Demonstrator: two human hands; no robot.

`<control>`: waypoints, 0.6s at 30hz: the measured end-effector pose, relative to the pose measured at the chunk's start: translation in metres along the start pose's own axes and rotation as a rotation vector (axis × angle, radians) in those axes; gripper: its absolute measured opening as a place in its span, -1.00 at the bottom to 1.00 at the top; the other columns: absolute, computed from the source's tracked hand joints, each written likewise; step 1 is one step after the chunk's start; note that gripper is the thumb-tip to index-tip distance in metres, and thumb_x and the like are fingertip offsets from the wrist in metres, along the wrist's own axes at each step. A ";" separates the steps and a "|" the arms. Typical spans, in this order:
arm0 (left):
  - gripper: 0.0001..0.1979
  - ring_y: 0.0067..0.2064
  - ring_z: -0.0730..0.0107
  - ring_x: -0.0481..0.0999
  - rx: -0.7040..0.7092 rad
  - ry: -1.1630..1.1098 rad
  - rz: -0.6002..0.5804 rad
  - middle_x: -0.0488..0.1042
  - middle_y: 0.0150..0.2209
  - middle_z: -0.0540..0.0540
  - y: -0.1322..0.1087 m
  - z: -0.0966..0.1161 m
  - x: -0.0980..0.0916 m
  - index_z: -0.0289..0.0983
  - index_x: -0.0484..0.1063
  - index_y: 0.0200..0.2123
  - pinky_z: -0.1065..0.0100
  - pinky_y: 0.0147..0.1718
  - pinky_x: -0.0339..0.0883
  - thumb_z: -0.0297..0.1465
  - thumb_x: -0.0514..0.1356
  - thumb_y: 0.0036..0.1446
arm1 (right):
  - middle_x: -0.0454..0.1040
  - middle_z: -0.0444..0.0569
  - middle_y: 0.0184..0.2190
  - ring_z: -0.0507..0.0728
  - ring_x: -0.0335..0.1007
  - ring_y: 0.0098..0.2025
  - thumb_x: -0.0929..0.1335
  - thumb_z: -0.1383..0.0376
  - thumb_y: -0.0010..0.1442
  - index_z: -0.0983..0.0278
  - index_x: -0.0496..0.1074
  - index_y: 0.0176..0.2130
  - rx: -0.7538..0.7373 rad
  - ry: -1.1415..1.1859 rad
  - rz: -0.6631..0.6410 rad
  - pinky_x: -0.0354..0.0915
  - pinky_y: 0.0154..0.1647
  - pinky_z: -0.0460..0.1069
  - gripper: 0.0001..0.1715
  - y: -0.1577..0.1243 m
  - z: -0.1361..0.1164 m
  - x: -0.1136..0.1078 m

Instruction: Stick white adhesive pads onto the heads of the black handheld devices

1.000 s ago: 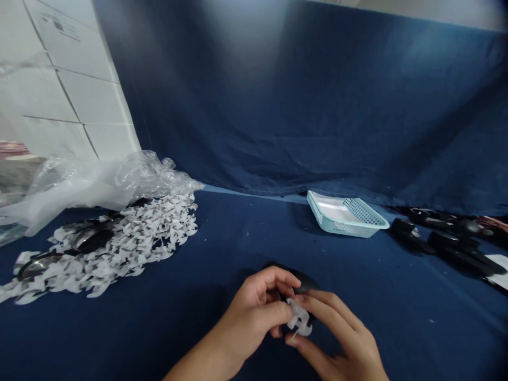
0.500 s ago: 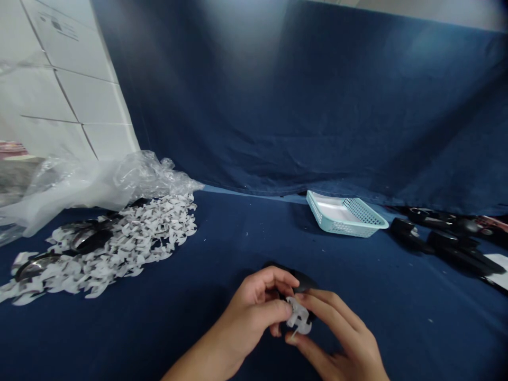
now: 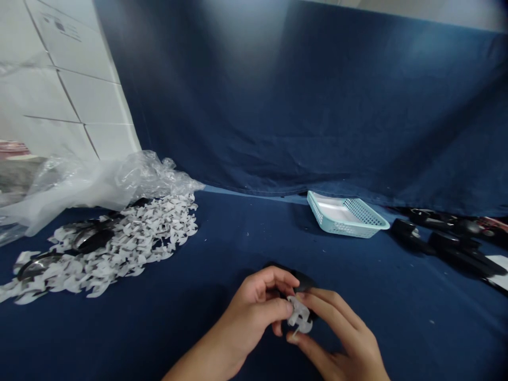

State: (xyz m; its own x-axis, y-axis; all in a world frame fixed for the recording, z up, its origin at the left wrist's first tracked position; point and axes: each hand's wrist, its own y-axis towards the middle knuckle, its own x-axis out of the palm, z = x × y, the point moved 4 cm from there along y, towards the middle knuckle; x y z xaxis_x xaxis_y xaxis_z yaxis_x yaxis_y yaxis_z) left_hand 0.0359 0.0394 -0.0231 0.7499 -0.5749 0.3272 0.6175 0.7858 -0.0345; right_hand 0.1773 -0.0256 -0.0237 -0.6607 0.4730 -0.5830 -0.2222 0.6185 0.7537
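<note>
A small white scalloped paper piece [image 3: 299, 315] sits at lower centre of the frame, pinched between both hands. Its thin tab points down and slightly left, and its long axis runs nearly top to bottom. The left hand [image 3: 254, 317] is curled, its thumb pressing the piece's left side; the right hand [image 3: 341, 338] closes on it from the right with bent fingers [image 3: 321, 309]. A curved black object [image 3: 305, 281] lies just behind, mostly hidden. Too hard a pinch could tear the tab, or it could cling to a fingertip. At left, a heap of white cut pieces [image 3: 130, 238] spreads beside crumpled clear plastic film [image 3: 119, 182]; at right sits a pale teal mesh basket [image 3: 349, 227].
</note>
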 end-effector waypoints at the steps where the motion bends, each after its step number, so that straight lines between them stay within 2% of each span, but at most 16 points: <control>1: -0.71 -0.43 0.50 0.36 0.003 0.001 0.000 0.39 -0.30 -0.02 0.000 0.000 0.000 -0.29 0.48 -0.20 0.47 -0.53 0.22 -0.49 0.22 -0.08 | 0.50 0.03 -0.13 0.15 0.53 -0.14 0.43 0.25 0.20 0.24 0.36 0.05 -0.004 0.014 -0.004 0.48 -0.16 -0.04 -0.57 0.000 0.000 0.000; 4: -0.73 -0.42 0.48 0.38 0.010 -0.003 -0.015 0.39 -0.30 -0.02 0.000 0.000 0.001 -0.30 0.47 -0.20 0.46 -0.52 0.23 -0.48 0.24 -0.05 | 0.47 0.03 -0.11 0.14 0.50 -0.11 0.43 0.29 0.19 0.25 0.36 0.06 -0.014 0.032 -0.001 0.46 -0.12 -0.05 -0.56 0.002 -0.001 -0.001; 7: -0.78 -0.45 0.51 0.37 0.024 0.009 -0.050 0.40 -0.30 -0.03 -0.001 0.001 0.002 -0.30 0.46 -0.18 0.43 -0.49 0.25 -0.39 0.24 0.08 | 0.45 0.03 -0.11 0.13 0.48 -0.11 0.42 0.33 0.20 0.25 0.35 0.05 0.003 0.020 0.023 0.44 -0.11 -0.05 -0.58 0.003 0.000 -0.002; 9: -0.72 -0.45 0.51 0.36 0.019 0.035 -0.086 0.41 -0.28 -0.05 -0.001 0.002 0.003 -0.30 0.44 -0.12 0.42 -0.48 0.25 -0.27 0.24 0.15 | 0.43 0.04 -0.09 0.14 0.45 -0.08 0.41 0.38 0.20 0.24 0.35 0.06 0.025 -0.014 0.054 0.42 -0.09 -0.03 -0.58 0.003 0.002 -0.002; 11: -0.61 -0.39 0.46 0.38 0.027 0.097 -0.110 0.41 -0.23 -0.07 -0.002 0.002 0.004 -0.26 0.39 -0.03 0.41 -0.45 0.27 -0.19 0.27 0.14 | 0.40 0.06 -0.06 0.17 0.41 -0.04 0.39 0.41 0.21 0.23 0.35 0.06 0.050 -0.072 0.087 0.41 -0.06 0.00 -0.58 0.002 0.005 -0.003; 14: -0.52 -0.24 0.36 0.39 0.088 0.244 -0.080 0.42 -0.17 -0.06 -0.003 0.001 0.004 -0.18 0.36 0.04 0.38 -0.33 0.30 -0.23 0.36 0.06 | 0.36 0.07 -0.02 0.18 0.38 -0.01 0.35 0.41 0.22 0.22 0.35 0.06 0.058 -0.139 0.103 0.41 -0.05 0.02 -0.60 0.000 0.009 -0.002; 18: -0.61 -0.25 0.35 0.39 0.145 0.324 -0.004 0.45 -0.22 -0.03 -0.002 -0.003 0.008 -0.20 0.42 -0.04 0.37 -0.31 0.30 -0.27 0.35 0.07 | 0.33 0.08 0.00 0.17 0.36 0.01 0.31 0.44 0.23 0.21 0.33 0.09 0.040 -0.121 0.043 0.41 -0.04 0.02 -0.57 -0.003 0.011 0.003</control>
State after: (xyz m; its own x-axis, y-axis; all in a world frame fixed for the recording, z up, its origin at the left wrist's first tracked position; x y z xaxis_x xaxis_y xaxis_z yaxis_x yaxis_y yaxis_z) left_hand 0.0411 0.0328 -0.0230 0.7985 -0.6019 0.0093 0.5976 0.7945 0.1078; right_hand 0.1839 -0.0190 -0.0306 -0.5774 0.5704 -0.5841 -0.1647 0.6194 0.7676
